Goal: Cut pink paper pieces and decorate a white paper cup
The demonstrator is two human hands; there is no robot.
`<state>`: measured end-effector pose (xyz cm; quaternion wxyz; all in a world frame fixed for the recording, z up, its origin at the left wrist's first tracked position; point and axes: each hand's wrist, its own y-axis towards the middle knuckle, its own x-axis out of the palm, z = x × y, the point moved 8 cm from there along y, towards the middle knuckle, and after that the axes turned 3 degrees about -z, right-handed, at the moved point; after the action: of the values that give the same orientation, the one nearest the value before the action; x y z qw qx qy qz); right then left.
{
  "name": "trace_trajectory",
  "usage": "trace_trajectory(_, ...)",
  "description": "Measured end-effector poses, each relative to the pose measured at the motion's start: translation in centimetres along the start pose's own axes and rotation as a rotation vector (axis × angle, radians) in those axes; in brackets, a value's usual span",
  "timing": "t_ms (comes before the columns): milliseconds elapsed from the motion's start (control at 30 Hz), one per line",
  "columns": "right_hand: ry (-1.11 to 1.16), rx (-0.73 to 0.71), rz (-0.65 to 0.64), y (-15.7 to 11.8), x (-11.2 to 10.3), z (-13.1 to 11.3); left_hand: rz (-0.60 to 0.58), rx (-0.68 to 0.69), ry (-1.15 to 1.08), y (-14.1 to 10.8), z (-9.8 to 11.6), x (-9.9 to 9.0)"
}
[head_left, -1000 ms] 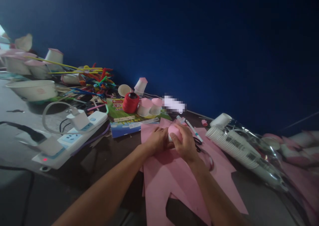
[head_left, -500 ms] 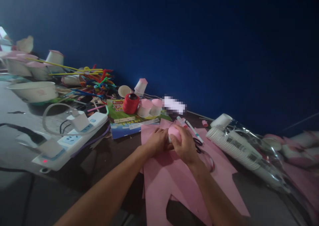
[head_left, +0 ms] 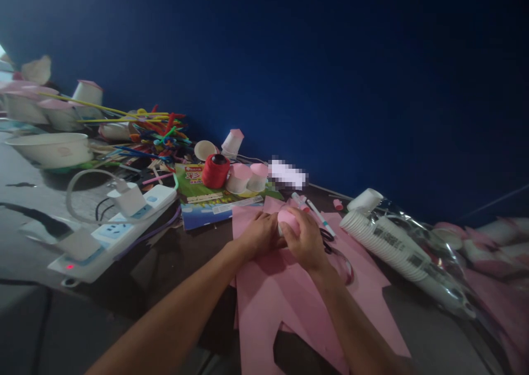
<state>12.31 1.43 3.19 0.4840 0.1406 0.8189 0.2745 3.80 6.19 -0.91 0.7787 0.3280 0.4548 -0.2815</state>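
Between my hands is a small paper cup (head_left: 288,221) with pink paper over its upturned end. My left hand (head_left: 260,235) is closed against its left side, fingertips partly hidden. The fingers of my right hand (head_left: 308,241) curl round the other side, with the thumb pressed on the pink part. Pink paper sheets (head_left: 297,298) lie under both hands, one with a piece cut out near the front. Scissors (head_left: 327,241) with dark handles rest by my right wrist. Just beyond them are a white marker (head_left: 320,216) and a glue stick (head_left: 299,200).
A bagged stack of paper cups (head_left: 384,242) lies at right. Behind my hands, a red thread spool (head_left: 215,171) and pink-topped cups (head_left: 238,179) stand on a colourful packet (head_left: 206,215). Leftward are a power strip (head_left: 111,237), a paper bowl (head_left: 49,150) and pipe cleaners (head_left: 165,129).
The whole view has shifted slightly, so things appear a little further left. Both hands keep the same hold on the paper cup.
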Motion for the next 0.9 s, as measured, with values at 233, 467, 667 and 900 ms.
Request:
trace_trajectory(233, -0.008, 0.003, 0.003, 0.0, 0.1, 0.1, -0.006, -0.009, -0.016, 0.0, -0.1, 0.2)
trace_trajectory(467, 0.007, 0.013, 0.006, 0.0, 0.0, 0.1, -0.012, -0.015, -0.01, 0.0, -0.1, 0.1)
trace_trajectory(667, 0.021, 0.013, 0.006, -0.1, 0.3, 0.4, -0.016, -0.013, -0.029, -0.1, 0.0, 0.0)
trace_trajectory(900, 0.176, 0.129, 0.097, -0.4, -2.3, 2.1, 0.015, -0.081, -0.074, -0.3, -0.5, -0.2)
